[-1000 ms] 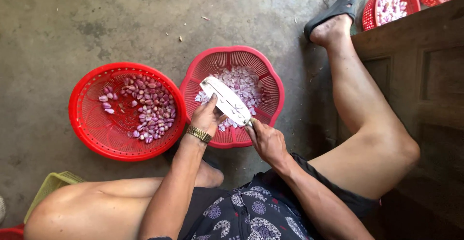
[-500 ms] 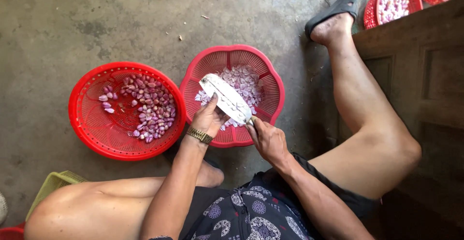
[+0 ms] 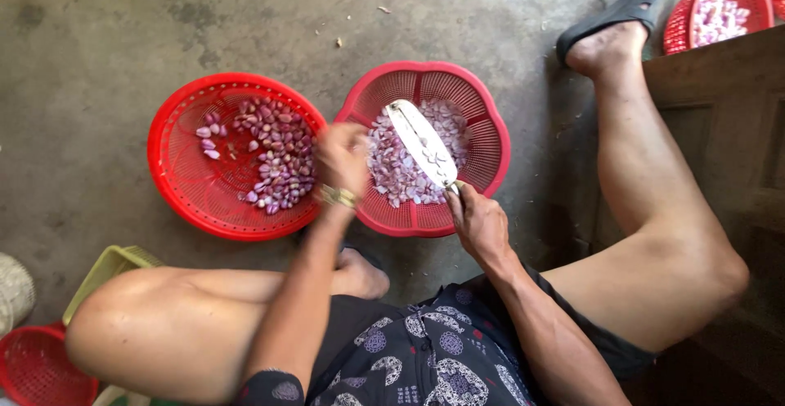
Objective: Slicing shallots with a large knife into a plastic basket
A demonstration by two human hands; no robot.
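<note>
My right hand [image 3: 478, 222] grips the handle of a broad knife [image 3: 421, 143], its blade stretched over a scalloped red basket [image 3: 491, 140] of pale peeled shallots [image 3: 391, 169]. My left hand [image 3: 342, 161], wearing a gold wristband, is blurred between that basket and a round red basket [image 3: 184, 185] to the left that holds purple unpeeled shallots [image 3: 274, 157]. Whether the left hand holds anything cannot be made out.
I sit low on a concrete floor with knees spread. My right foot wears a black sandal [image 3: 630, 5]. Another red basket [image 3: 719, 5] with shallots stands at the top right beside a wooden cabinet [image 3: 728, 128]. A yellow-green crate [image 3: 102, 271] and a small red basket [image 3: 37, 369] lie at the lower left.
My left hand has left the knife blade and swung left toward the basket of unpeeled shallots. The right hand and knife have stayed over the scalloped basket.
</note>
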